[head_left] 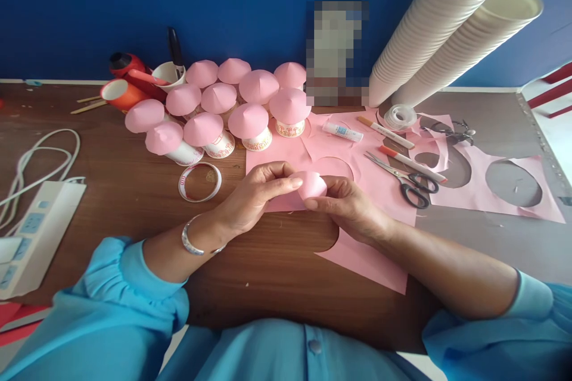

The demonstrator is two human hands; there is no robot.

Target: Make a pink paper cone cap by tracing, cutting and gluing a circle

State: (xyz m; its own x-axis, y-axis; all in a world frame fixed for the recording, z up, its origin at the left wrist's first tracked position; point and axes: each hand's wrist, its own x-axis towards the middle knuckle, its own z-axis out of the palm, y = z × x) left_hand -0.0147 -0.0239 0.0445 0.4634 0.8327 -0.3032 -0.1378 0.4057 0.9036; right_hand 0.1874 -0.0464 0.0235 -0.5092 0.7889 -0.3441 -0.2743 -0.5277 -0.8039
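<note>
Both hands meet over the middle of the brown table and pinch a small pink paper cone (311, 184). My left hand (254, 196) grips its left edge with thumb and fingers. My right hand (346, 205) holds its right and lower edge. Under them lies a pink paper sheet (366, 256) with round holes cut out of it. Behind stands a cluster of paper cups topped with pink paper cones (223, 107).
Scissors (402, 178), a glue tube (343, 131), two pens (384, 132) and a tape roll (400, 116) lie to the right. Two long stacks of white paper cups (447, 30) lean at the back right. A white power strip (31, 235) sits at the left edge. A cut cup ring (199, 181) lies nearby.
</note>
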